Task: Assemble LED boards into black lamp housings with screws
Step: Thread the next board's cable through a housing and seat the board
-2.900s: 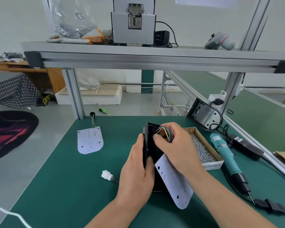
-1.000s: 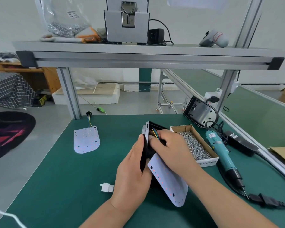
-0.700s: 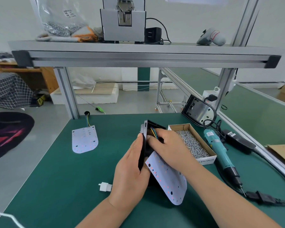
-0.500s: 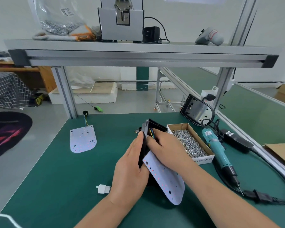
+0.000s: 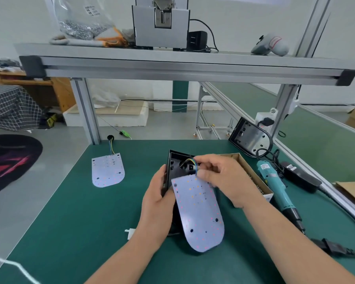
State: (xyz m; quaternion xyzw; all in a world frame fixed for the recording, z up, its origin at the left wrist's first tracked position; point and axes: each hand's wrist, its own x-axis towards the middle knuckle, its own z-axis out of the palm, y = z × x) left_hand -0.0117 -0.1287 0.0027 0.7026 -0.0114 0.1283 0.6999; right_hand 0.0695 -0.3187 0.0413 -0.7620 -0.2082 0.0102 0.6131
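A black lamp housing (image 5: 177, 168) stands tilted on the green table, its open side facing me. My left hand (image 5: 159, 203) grips its left edge, thumb on the rim. A white LED board (image 5: 197, 212) lies over the housing's lower part, its rounded end toward me. My right hand (image 5: 217, 177) pinches the board's coloured wires (image 5: 191, 161) at the board's top edge, inside the housing. A second LED board (image 5: 108, 171) with wires lies flat at the left of the table.
A cardboard box of screws (image 5: 252, 175) sits behind my right hand. A teal electric screwdriver (image 5: 275, 185) and its cables lie to the right. Another black housing (image 5: 249, 137) leans at the back right. A white connector (image 5: 130, 232) lies by my left wrist.
The housing has turned so its open side faces me more, and the LED board now lies flatter over it. My right hand has lifted and pinches the wires higher up.
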